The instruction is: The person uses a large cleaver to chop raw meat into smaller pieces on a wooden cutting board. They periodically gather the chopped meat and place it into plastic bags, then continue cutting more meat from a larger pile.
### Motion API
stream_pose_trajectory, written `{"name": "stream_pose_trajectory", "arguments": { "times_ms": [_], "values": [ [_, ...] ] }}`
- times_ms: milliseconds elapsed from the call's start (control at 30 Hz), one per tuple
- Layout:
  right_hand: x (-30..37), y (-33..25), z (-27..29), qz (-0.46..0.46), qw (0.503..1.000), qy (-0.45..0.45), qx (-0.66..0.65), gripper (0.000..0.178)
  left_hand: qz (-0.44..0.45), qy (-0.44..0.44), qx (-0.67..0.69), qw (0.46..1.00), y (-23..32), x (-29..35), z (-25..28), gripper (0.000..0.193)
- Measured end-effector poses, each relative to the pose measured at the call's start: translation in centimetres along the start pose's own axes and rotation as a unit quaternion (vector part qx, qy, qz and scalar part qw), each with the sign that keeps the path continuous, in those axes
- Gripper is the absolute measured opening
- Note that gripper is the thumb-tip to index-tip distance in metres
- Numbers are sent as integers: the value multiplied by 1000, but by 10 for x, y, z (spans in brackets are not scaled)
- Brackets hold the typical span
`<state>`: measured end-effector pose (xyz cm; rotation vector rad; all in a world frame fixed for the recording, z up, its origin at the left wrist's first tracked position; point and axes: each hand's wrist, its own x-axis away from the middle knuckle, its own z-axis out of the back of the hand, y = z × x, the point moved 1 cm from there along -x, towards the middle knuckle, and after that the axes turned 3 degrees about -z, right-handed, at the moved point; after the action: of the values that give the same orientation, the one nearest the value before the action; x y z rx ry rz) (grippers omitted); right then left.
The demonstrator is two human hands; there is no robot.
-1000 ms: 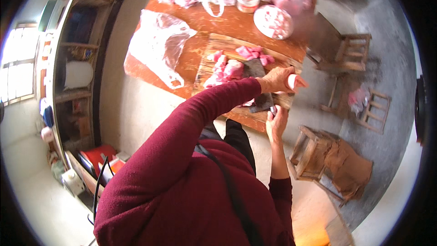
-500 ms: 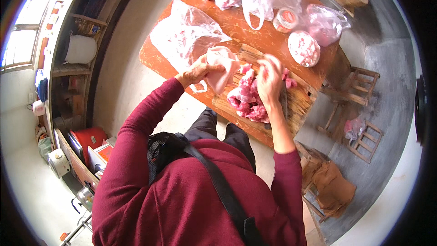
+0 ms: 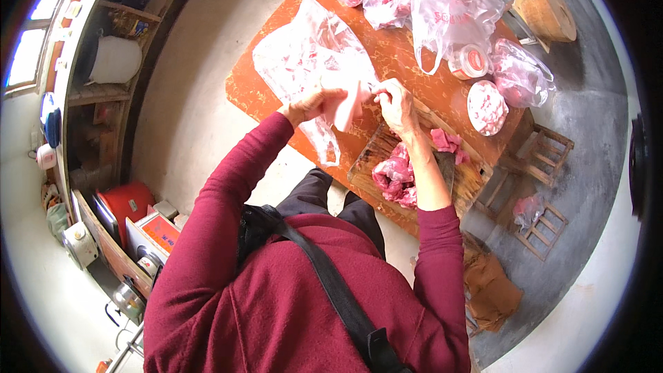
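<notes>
A translucent plastic bag (image 3: pixel 298 48) is lying on the counter (image 3: pixel 242 91). Beside its edge, the left hand (image 3: pixel 314 105) is closing firmly around a pale meat slab (image 3: pixel 347 105); a slackening grip could be dropping it. The right hand (image 3: pixel 396 107) is curling, its hold unclear. Meat chunks (image 3: pixel 394 175) are resting on the chopping board (image 3: pixel 478 177); a bowl (image 3: pixel 471 116) is holding pieces of meat (image 3: pixel 489 106).

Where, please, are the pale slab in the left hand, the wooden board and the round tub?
Pale slab (image 3: pixel 344 115): head view, its hanging lower part.
Wooden board (image 3: pixel 472 181): head view, bare right end.
Round tub (image 3: pixel 472 61): head view, its top.
</notes>
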<state>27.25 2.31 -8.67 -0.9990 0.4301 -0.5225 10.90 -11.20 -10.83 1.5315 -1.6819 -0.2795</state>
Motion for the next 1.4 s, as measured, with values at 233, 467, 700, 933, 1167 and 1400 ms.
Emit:
{"name": "stream_pose_trajectory", "arguments": {
  "times_ms": [233,467,700,933,1167,1400],
  "values": [
    [14,-13,-22,-41,997,39,-54,17,-45,146,187,970,14,-25,31,44],
    [8,-49,-23,-136,972,56,-183,13,-71,277,-285,915,24,-28,49,34],
    [2,-47,-19,-132,933,190,-277,13,-169,206,-433,861,38,-41,89,58],
    [1,-69,-18,-120,908,150,-372,20,-41,176,-180,967,88,-24,58,71],
    [14,-63,-24,-100,940,179,-271,32,-147,242,-671,685,87,4,34,73],
    [87,-62,-36,-84,995,11,-52,32,-153,123,-790,581,89,44,57,59]
  ]
}}
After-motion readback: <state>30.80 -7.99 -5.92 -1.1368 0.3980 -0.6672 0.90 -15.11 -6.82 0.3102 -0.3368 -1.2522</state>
